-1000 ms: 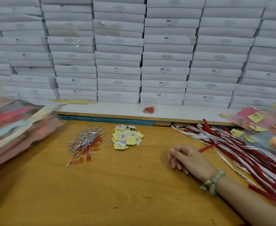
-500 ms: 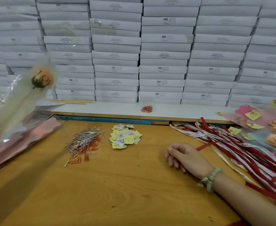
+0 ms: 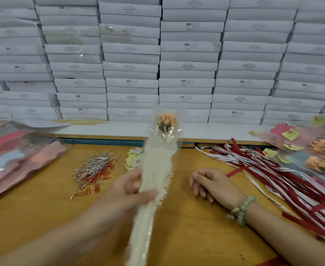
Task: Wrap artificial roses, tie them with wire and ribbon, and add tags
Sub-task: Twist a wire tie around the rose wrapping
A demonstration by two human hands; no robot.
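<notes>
My left hand (image 3: pixel 128 191) grips a wrapped artificial rose (image 3: pixel 157 169) around its middle and holds it upright over the table's centre; the orange bloom (image 3: pixel 166 120) sits at the top inside a clear and cream sleeve. Resting on the wooden table (image 3: pixel 186 227) to the right, my right hand (image 3: pixel 213 184) has loosely curled fingers and holds nothing. A pile of silver wire ties (image 3: pixel 94 166) lies over orange paper clips. Yellow and white tags (image 3: pixel 133 158) lie partly hidden behind the rose. Red and white ribbons (image 3: pixel 273 169) spread out at the right.
Stacks of white boxes (image 3: pixel 177 64) wall off the back on a white shelf (image 3: pixel 119 129). Wrapping sleeves (image 3: pixel 17 156) are piled at the left. Finished tagged roses (image 3: pixel 315 150) lie at the far right.
My left hand has swung the wrapped rose from the left pile to the table's centre. My right hand has stayed resting on the table.
</notes>
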